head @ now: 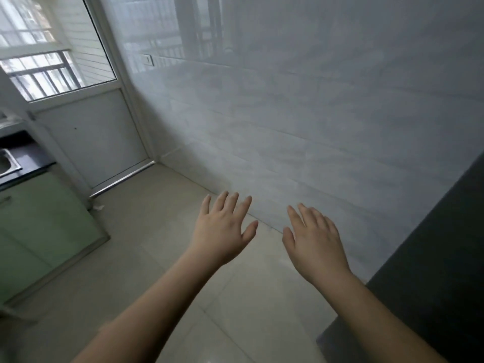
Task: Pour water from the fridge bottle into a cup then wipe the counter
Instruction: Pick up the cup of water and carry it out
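Note:
My left hand [222, 229] and my right hand [314, 239] are stretched out in front of me over the tiled floor, palms down, fingers straight and spread, holding nothing. A tall dark appliance [432, 258], possibly the fridge, stands at the right edge, just right of my right forearm. A black counter [28, 155] with a steel sink [7, 163] shows at the far left. No bottle, cup or cloth is in view.
Pale green cabinet doors [39, 221] sit under the counter at left. A white door with a glass pane [86, 121] closes the far end. A glossy grey tiled wall [314, 113] runs along the right. Beige floor tiles [157, 258] lie between them.

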A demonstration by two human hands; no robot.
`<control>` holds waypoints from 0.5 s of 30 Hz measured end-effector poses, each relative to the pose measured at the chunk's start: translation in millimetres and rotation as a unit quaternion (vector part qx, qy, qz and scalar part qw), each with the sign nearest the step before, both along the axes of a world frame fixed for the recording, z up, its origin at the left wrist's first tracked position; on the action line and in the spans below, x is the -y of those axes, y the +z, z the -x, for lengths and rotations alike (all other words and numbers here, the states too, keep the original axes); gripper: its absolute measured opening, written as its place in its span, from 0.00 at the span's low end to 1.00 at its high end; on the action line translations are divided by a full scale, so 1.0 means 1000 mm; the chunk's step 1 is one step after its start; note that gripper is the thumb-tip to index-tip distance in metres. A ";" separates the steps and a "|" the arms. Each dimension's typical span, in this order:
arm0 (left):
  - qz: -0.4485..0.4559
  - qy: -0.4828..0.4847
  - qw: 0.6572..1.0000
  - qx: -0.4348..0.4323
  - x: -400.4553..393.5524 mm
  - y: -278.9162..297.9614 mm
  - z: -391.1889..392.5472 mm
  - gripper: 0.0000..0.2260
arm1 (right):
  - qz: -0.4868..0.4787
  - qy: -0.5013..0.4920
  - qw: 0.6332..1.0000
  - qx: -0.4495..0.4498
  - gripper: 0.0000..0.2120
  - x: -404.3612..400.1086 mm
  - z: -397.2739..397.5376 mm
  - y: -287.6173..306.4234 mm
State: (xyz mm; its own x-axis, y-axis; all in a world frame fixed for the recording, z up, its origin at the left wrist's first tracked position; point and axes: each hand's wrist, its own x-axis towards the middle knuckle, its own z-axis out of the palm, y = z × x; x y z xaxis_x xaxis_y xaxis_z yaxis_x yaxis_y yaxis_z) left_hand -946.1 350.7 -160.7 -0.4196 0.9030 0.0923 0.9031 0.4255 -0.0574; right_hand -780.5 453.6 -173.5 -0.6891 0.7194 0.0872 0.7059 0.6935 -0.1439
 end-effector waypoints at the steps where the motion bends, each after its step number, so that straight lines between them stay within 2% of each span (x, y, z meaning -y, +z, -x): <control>1: 0.006 0.008 1.000 0.007 0.008 -0.001 0.008 0.31 | -0.009 0.007 1.000 0.006 0.27 0.006 0.010 0.000; 5: 0.020 0.034 0.999 0.010 0.044 -0.003 0.041 0.33 | -0.020 0.044 0.999 0.023 0.37 0.034 0.056 0.001; 10: -0.009 0.081 0.996 0.024 0.093 -0.001 0.090 0.29 | -0.023 0.094 0.995 0.022 0.30 0.071 0.115 0.005; 13: -0.019 0.109 0.994 0.024 0.128 0.000 0.118 0.28 | -0.044 0.122 0.991 0.022 0.37 0.099 0.153 0.009; 15: -0.022 0.128 0.991 0.024 0.153 0.000 0.136 0.28 | -0.048 0.147 0.988 0.019 0.39 0.118 0.179 0.008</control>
State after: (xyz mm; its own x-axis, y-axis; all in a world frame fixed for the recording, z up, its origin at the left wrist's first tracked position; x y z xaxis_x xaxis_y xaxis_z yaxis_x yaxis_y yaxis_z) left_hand -1081.7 197.3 -161.1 -0.6386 0.7625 0.1039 0.7671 0.6415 0.0068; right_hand -959.7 335.9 -165.6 -0.8710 0.4776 0.1149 0.4757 0.8785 -0.0450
